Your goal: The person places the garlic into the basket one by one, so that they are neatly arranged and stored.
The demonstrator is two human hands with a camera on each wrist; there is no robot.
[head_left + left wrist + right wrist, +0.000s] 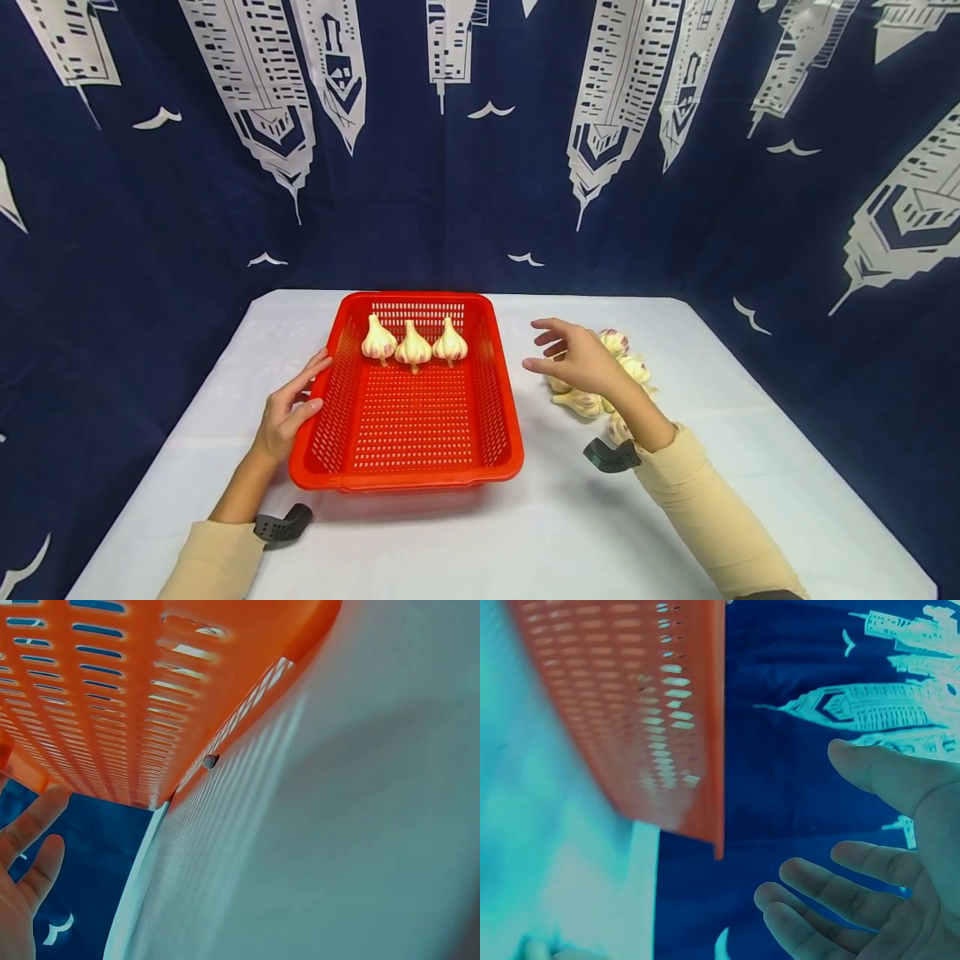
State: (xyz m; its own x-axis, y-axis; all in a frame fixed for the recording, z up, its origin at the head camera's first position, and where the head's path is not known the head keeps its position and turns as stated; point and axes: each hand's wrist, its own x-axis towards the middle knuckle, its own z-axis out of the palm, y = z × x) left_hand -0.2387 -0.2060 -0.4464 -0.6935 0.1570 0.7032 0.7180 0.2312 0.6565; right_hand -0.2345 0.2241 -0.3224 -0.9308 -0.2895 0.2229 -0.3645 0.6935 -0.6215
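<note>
A red plastic basket (416, 479) with slotted walls stands on the table. Three garlic bulbs (413, 347) sit side by side in a row toward its far end, stems pointing away. Against the basket's left rim rests my left hand (288, 412), its fingers extended; the left wrist view shows fingertips (51, 802) by the wall. My right hand (581, 358) hovers in the air to the right of the basket, fingers spread and nothing in them. Beneath and beyond it lies a loose pile of garlic bulbs (633, 368), partly hidden by that hand and forearm.
A white cloth covers the table (540, 533). Dark blue fabric (450, 208) printed with white buildings and birds hangs behind the table and along its sides. Each wrist carries a dark strap (283, 527).
</note>
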